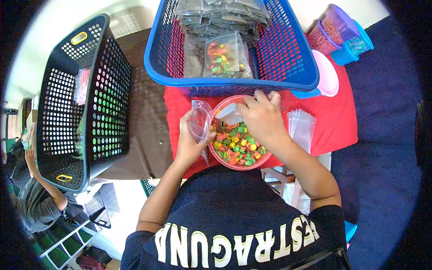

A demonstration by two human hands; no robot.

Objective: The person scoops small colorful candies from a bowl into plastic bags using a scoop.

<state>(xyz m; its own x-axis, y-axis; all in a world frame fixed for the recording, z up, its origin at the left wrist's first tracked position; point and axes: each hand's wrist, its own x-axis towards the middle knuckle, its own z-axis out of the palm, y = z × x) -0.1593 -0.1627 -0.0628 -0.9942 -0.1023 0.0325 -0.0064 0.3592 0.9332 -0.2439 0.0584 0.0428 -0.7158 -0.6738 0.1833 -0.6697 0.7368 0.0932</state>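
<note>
My left hand is closed around a clear plastic bag, whose rounded mouth gapes beside the bowl. Over the bowl, my right hand pinches a whitish scoop-like piece, its exact kind partly hidden by my fingers. Below both hands stands a pink bowl filled with small round red, green and yellow pieces. Flat, clear plastic bags lie to the right of my right wrist.
A blue basket ahead holds stacked packets and a filled packet. At left stands a dark basket. Purple tubs, a turquoise container and a pink container are back right. Another person's arm shows far left.
</note>
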